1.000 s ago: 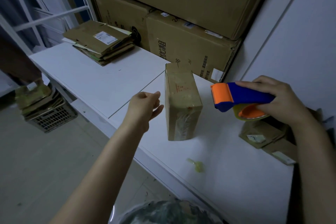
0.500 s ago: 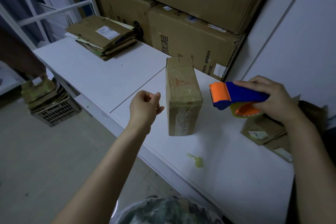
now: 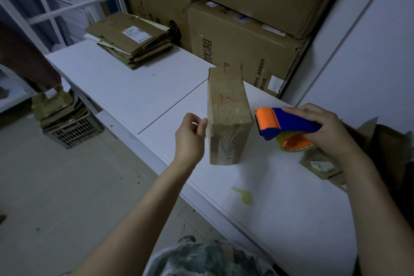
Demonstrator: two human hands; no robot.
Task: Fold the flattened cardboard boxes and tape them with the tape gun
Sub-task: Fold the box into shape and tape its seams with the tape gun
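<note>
**Taped box upright between both hands, tape gun held off to one side**

Right hand (image 3: 329, 132) clenched round the blue handle of the tape gun (image 3: 289, 123), fingers over the top, roll hanging below. Orange head aimed at the folded box (image 3: 227, 116), just beside its near top corner, not seen to touch. Probably held clear for a check or a re-aim before another strip.

Left hand (image 3: 190, 134) loosely curled, grasping nothing. Index tip at the box's left edge, contact not resolvable. Likely placed to steady or turn the box.

Folded box between the two sets of fingertips, standing on the table (image 3: 134, 89). Glossy tape across top and near face, so judged closed and largely sealed.

Far beyond the left fingertips: stack of flattened boxes (image 3: 132, 40), presumably next stock. Beneath the right wrist: more flattened cardboard (image 3: 313, 159). Nearer the body than either hand: crumpled tape scrap (image 3: 243, 195).
</note>
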